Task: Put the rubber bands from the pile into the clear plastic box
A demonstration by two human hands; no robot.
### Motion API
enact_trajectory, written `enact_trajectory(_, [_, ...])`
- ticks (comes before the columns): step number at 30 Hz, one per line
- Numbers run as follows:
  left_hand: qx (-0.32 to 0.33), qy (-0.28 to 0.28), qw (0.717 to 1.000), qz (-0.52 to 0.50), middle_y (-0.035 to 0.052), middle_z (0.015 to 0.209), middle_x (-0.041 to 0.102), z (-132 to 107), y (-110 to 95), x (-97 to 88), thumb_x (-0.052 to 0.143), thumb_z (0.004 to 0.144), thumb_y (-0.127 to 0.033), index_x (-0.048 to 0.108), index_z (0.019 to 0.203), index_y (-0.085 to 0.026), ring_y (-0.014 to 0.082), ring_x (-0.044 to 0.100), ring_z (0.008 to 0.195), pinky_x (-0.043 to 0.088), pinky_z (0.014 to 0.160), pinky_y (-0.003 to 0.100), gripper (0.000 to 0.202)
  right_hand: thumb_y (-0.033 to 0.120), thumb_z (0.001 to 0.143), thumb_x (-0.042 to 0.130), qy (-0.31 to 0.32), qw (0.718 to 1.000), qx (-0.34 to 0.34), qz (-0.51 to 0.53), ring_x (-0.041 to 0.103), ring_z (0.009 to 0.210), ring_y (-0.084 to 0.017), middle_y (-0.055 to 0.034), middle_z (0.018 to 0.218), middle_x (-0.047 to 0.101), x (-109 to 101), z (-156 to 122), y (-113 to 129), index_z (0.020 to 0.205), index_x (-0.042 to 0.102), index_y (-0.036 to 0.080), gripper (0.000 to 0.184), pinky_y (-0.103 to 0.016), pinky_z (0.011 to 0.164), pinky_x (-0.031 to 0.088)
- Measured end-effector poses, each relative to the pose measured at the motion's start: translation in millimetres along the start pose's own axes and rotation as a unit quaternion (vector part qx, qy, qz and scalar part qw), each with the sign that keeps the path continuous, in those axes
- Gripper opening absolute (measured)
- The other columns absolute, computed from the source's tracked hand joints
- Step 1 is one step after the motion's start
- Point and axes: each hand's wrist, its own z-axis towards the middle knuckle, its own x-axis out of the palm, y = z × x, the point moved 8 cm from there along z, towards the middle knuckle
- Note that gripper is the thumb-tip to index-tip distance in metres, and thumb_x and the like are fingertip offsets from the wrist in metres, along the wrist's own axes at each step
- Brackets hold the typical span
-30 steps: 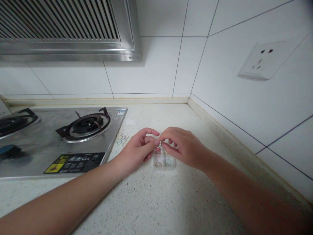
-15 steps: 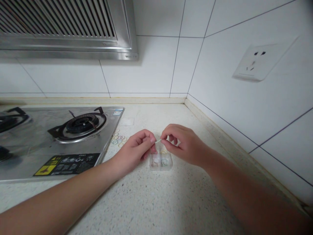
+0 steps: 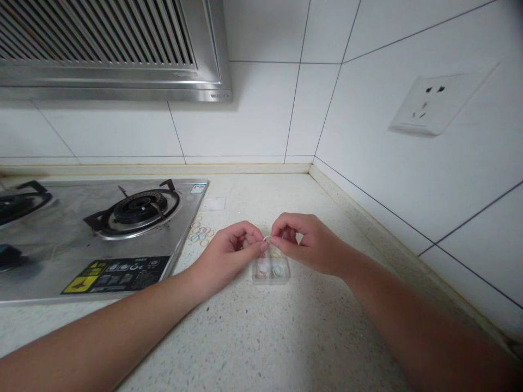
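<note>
Between my two hands is a small pale green elastic band (image 3: 267, 238), curved into an arc. My left hand (image 3: 237, 245) pinches its left end between thumb and fingers. The thumb and forefinger of my right hand (image 3: 304, 239) grip the other end. Just below them on the counter stands a clear plastic box (image 3: 271, 280) divided into compartments. Pinkish bands lie in its near left compartment and greenish ones in the near right; yellowish bands show farther back. My hands hide part of the box's far side.
Several loose coloured bands (image 3: 200, 233) lie on the speckled counter (image 3: 245, 337), left of my left hand. Beside them is a steel gas stove (image 3: 143, 250). A thin clear rectangular piece (image 3: 214, 203) lies farther back. The range hood (image 3: 122, 76) hangs above; a tiled wall (image 3: 388, 179) rises at right.
The band was pulled nearly straight and now bows upward, with my fingertips closer together. Both hands have shifted slightly; the whole view has moved a little too.
</note>
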Motion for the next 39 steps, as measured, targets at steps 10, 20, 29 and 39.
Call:
enact_trajectory(10, [-0.017,-0.013,0.999,0.026,-0.0005,0.069,0.06,-1,-2,-0.9,0.069,0.084,-0.033,0.063,0.082,-0.013,0.0084,0.051,0.064,0.038,0.061,0.021,0.021,0.031,0.086,0.062,0.039,0.997,0.048,0.054,0.046,0.06,-0.01,0.0013,0.067,0.054,10,-3,-15,0.082,0.061,0.016,0.016,-0.024,0.055,0.037])
enact_trajectory(20, [-0.056,-0.005,0.997,0.046,-0.001,0.066,0.058,-4,1,1.3,0.066,0.086,-0.037,0.064,0.083,-0.014,0.0076,0.046,0.056,0.032,0.053,0.021,0.024,0.03,0.086,0.062,0.033,0.992,0.065,0.102,0.046,0.06,-0.009,0.0003,0.068,0.056,11,-2,-14,0.081,0.062,0.014,0.017,-0.023,0.054,0.037])
enact_trajectory(29, [-0.062,-0.005,0.997,0.048,-0.0027,0.062,0.052,-3,0,2.5,0.063,0.086,-0.041,0.062,0.081,-0.014,0.0079,0.043,0.055,0.032,0.053,0.022,0.027,0.027,0.086,0.06,0.035,0.992,0.056,0.111,0.048,0.061,-0.009,0.0001,0.068,0.057,11,-3,-11,0.081,0.062,0.014,0.015,-0.022,0.054,0.038])
enact_trajectory(39, [-0.054,-0.002,0.997,0.051,-0.0006,0.066,0.057,-3,2,1.1,0.064,0.087,-0.042,0.062,0.084,-0.014,0.0086,0.047,0.058,0.033,0.054,0.022,0.028,0.028,0.086,0.06,0.031,0.991,0.067,0.116,0.047,0.06,-0.009,0.0003,0.068,0.056,10,-3,-13,0.082,0.062,0.014,0.015,-0.022,0.053,0.037])
